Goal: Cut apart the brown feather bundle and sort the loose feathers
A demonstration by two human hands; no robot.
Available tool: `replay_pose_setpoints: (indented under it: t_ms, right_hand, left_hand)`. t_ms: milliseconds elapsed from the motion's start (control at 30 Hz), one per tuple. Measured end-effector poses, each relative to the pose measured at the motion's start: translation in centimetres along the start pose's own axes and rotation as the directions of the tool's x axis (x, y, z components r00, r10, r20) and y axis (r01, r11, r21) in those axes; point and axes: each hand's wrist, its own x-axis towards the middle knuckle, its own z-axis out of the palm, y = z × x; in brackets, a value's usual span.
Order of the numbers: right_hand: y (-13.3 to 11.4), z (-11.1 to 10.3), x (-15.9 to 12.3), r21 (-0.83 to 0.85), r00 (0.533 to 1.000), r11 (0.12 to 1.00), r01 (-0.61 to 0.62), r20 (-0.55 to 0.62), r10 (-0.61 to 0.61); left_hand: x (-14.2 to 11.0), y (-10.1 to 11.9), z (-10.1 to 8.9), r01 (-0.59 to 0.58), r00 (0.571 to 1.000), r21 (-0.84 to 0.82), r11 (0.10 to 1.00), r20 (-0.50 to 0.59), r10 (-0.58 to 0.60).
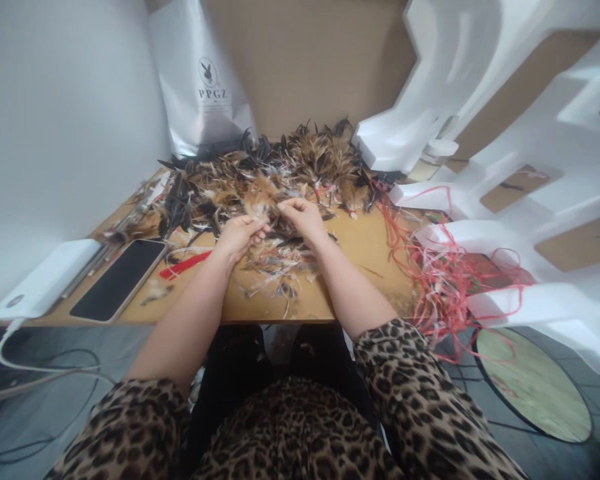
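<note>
Pinched in my left hand [241,235] is a small bunch of light brown feathers [260,199], its fluffy tips pointing up and away from me. Close beside it, my right hand [301,219] has thumb and fingers pressed together at the bunch's right edge; what lies between them is too small to make out. Behind both hands spreads a large heap of brown and black feathers [210,180]. Feather scraps and pale strands [280,267] lie on the table below my hands.
A dark-screened phone [119,280], a white power bank [47,277] with a cable and a red strip-like tool [185,265] lie left. Tangled red string [445,287] hangs over white foam pieces [510,233] at right. A silver bag [205,87] and lidded jar [433,159] stand behind.
</note>
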Motion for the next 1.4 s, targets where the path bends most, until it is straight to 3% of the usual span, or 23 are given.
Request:
replay_pose_setpoints:
  t_ms: [100, 233, 400, 567, 667, 733, 800, 900, 967, 1100, 1200, 1300, 1400]
  right_hand:
    - [0.7, -1.4, 1.2, -0.039, 0.986, 0.999, 0.030, -0.160, -0.036]
    - [2.1, -2.7, 2.6, -0.214, 0.972, 0.976, 0.034, -0.220, -0.082]
    - [2.0, -2.8, 2.7, -0.511, 0.981, 0.855, 0.085, -0.106, -0.161]
    - [0.3, -1.7, 1.8, -0.740, 1.000, 0.672, 0.017, 0.021, -0.003]
    - [0.1, -0.8, 1.7, -0.782, 0.996, 0.624, -0.003, 0.055, 0.074]
    - [0.5, -0.1, 1.8, -0.753, 0.992, 0.657, -0.025, 0.063, 0.110]
    - [1.2, 0.4, 2.0, -0.666, 0.991, 0.744, -0.057, 0.050, 0.121]
    - [1.7, 0.6, 2.1, -0.428, 0.994, 0.898, -0.103, -0.012, 0.109]
    - [1.5, 0.5, 2.0, -0.269, 0.992, 0.955, -0.126, -0.040, 0.119]
    - [0.8, -0.2, 1.4, -0.081, 0.992, 0.989, -0.124, -0.014, 0.123]
    - [0.4, -0.4, 0.9, -0.014, 0.998, 0.998, -0.062, 0.021, 0.062]
    - [0.0, -0.2, 0.5, -0.013, 0.997, 0.998, 0.054, 0.049, -0.054]
    - [-0.3, 0.2, 0.0, -0.117, 0.982, 0.979, 0.167, 0.108, -0.154]
  left_hand:
    - [0.5, 0.2, -0.4, 0.003, 0.995, -0.166, 0.986, -0.095, -0.019]
    - [1.0, 0.3, -0.8, 0.009, 0.984, -0.285, 0.959, -0.170, -0.060]
    - [0.9, 0.5, -0.8, 0.023, 0.982, -0.346, 0.938, -0.169, -0.086]
    - [0.8, 0.7, -0.6, 0.033, 0.984, -0.337, 0.941, -0.156, -0.090]
    - [0.8, 0.6, -0.6, 0.035, 0.988, -0.324, 0.945, -0.133, -0.082]
    - [0.9, 0.4, -0.7, 0.032, 0.990, -0.313, 0.949, -0.119, -0.073]
    - [0.9, 0.2, -0.8, 0.029, 0.992, -0.304, 0.952, -0.111, -0.065]
    - [1.0, 0.1, -0.9, 0.026, 0.992, -0.297, 0.954, -0.108, -0.061]
    - [0.9, 0.2, -0.8, 0.030, 0.992, -0.298, 0.954, -0.108, -0.065]
    - [0.6, 0.5, -0.6, 0.058, 0.992, -0.303, 0.951, -0.089, -0.089]
    - [0.3, 0.8, -0.4, 0.112, 0.990, -0.308, 0.945, -0.042, -0.131]
    - [0.0, 0.8, -0.2, 0.167, 0.985, -0.297, 0.940, 0.012, -0.171]
    - [-0.1, 0.8, -0.1, 0.201, 0.979, -0.282, 0.938, 0.049, -0.196]
